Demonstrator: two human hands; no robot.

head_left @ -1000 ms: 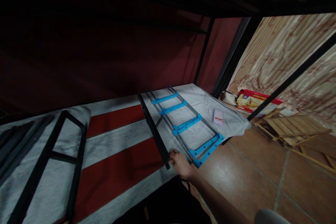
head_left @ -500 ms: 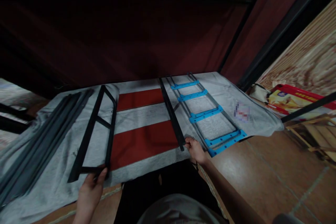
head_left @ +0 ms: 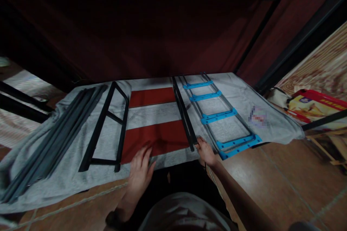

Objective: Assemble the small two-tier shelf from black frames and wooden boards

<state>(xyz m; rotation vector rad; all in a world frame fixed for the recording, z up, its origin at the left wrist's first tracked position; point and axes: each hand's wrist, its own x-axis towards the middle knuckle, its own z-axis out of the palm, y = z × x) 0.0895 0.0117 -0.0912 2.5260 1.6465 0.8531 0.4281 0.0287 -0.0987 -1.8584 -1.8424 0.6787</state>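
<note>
Long black metal frame (head_left: 182,113), near end pinched in right hand (head_left: 206,152); left hand (head_left: 138,169) loosely open, empty, at flat red panel (head_left: 162,133).

Red panel: wide, flat, rectangular red board (head_left: 162,133), smooth-faced, lying level, partly in shadow.
Black frame: slim, straight, black metal frame (head_left: 191,128), lying lengthwise just beside the red board's right edge, its near end reaching slightly past that board's near corner.
</note>
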